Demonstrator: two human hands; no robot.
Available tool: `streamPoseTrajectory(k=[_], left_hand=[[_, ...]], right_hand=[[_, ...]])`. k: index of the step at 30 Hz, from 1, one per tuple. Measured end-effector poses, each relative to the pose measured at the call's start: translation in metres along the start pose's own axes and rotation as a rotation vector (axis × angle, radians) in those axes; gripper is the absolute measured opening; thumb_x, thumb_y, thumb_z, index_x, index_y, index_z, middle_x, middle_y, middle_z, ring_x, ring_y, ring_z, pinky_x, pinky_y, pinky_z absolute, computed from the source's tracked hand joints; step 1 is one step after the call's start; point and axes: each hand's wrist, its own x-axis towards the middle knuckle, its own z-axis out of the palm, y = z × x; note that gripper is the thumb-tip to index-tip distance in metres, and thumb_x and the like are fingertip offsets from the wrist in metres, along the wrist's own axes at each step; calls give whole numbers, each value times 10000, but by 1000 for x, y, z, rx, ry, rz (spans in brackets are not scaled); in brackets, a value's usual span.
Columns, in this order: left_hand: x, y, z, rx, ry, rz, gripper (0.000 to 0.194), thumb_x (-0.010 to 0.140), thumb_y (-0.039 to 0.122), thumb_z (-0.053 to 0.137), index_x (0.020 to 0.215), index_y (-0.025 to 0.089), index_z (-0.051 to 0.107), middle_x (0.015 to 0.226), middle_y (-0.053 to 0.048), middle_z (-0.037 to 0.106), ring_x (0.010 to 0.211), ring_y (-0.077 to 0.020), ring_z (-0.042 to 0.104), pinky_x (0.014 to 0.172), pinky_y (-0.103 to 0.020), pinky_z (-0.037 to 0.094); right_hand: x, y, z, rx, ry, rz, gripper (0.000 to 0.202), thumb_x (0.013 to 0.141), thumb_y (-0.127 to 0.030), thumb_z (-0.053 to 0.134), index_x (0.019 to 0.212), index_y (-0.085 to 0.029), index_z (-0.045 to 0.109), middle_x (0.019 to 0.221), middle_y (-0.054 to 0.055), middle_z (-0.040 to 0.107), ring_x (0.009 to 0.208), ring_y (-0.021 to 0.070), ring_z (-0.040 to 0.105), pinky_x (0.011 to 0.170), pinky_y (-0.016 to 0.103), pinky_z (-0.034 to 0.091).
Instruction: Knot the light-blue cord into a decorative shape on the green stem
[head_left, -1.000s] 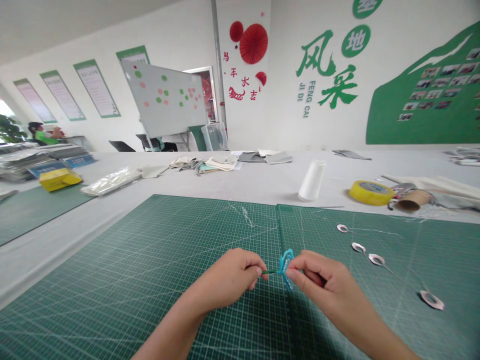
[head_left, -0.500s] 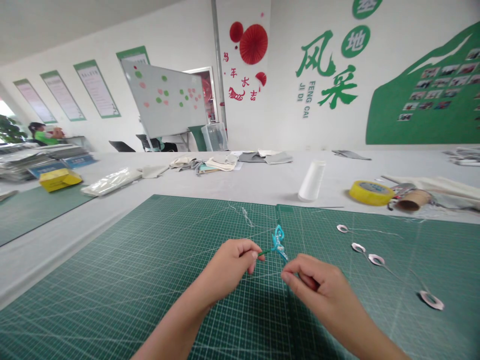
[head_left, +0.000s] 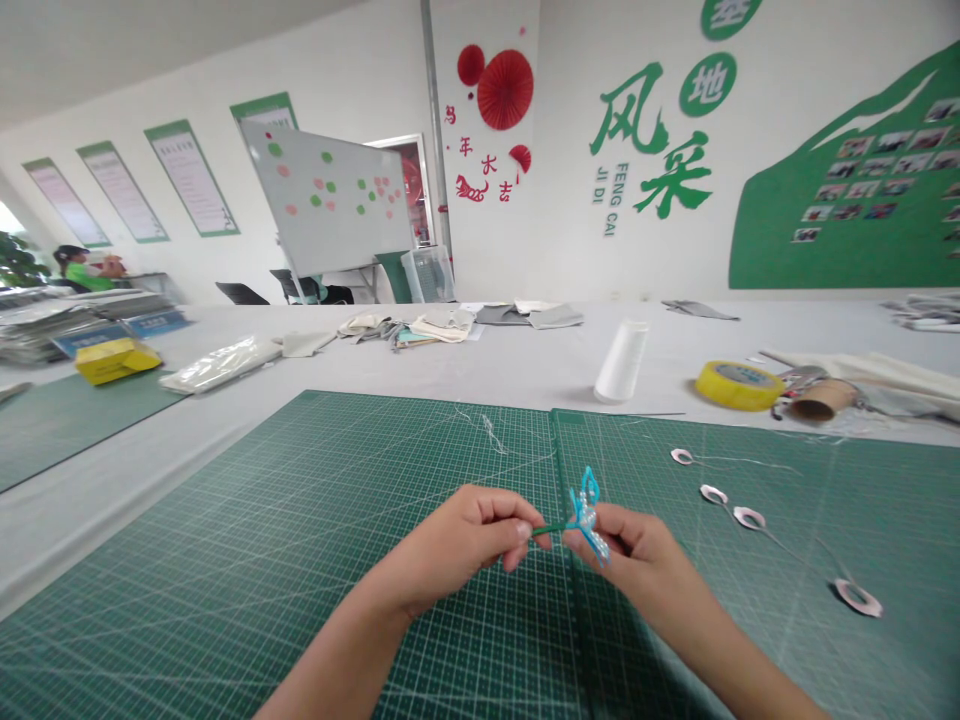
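Note:
A small blue looped ornament [head_left: 588, 517] with whitish beads, shaped somewhat like a butterfly, sits at the end of a thin green stem [head_left: 555, 528]. Thumb and fingers of my left hand [head_left: 480, 535] pinch that stem from the left. My right hand [head_left: 641, 550] is closed at the ornament's right side, thumb and index finger against its base; the ornament covers part of the fingertips. Both hands are just above the green cutting mat [head_left: 420, 450].
Several pinkish rings [head_left: 750, 517] with thread tails lie on the mat at right. Beyond it stand a white thread cone [head_left: 622, 362], a yellow tape roll [head_left: 739, 385] and a cardboard tube [head_left: 823, 399]. Loose white thread [head_left: 491, 435] lies ahead. A person [head_left: 82, 270] sits far left.
The stem and ornament have moved right and slightly down with my left hand. The ornament has turned, and my right fingers now meet it at its base instead of a lower tip.

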Motion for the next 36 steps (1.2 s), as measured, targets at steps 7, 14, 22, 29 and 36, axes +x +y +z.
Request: streamPoseTrajectory(k=[7, 14, 22, 29, 36], left_hand=[[-2, 3, 2, 17, -102, 26, 162, 832, 219, 530, 842, 141, 672, 579, 43, 500, 561, -91, 424, 575, -219, 331], [-4, -2, 0, 71, -237, 1, 173, 823, 171, 517, 836, 144, 688, 554, 47, 502, 534, -83, 429, 562, -208, 348], [-4, -5, 1, 218, -228, -63, 194, 791, 126, 499, 800, 159, 690, 546, 56, 509, 512, -79, 429, 529, -193, 346], [-3, -6, 1, 364, -165, -81, 237, 801, 165, 471, 825, 158, 707, 528, 48, 493, 491, -87, 411, 503, -200, 327], [-1, -10, -1, 381, -75, -61, 213, 782, 174, 468, 736, 154, 674, 558, 36, 523, 525, -98, 450, 534, -212, 352]], right_hand=[[-1, 0, 1, 39, 35, 36, 194, 807, -312, 594, 673, -175, 623, 578, -29, 529, 533, 128, 447, 510, 241, 348], [0, -5, -7, -182, 41, -127, 196, 842, -284, 580, 702, -194, 682, 658, 12, 602, 629, 165, 547, 598, 282, 411], [0, -8, -13, -249, 50, -126, 221, 846, -325, 569, 696, -205, 679, 617, -7, 536, 602, 163, 503, 584, 282, 381], [-5, -16, -14, -288, 86, -118, 256, 873, -356, 523, 708, -205, 648, 592, -29, 433, 558, 152, 433, 541, 275, 337], [-11, -27, -10, -321, 158, -157, 256, 877, -363, 518, 711, -224, 654, 552, -47, 351, 504, 143, 375, 495, 275, 290]])
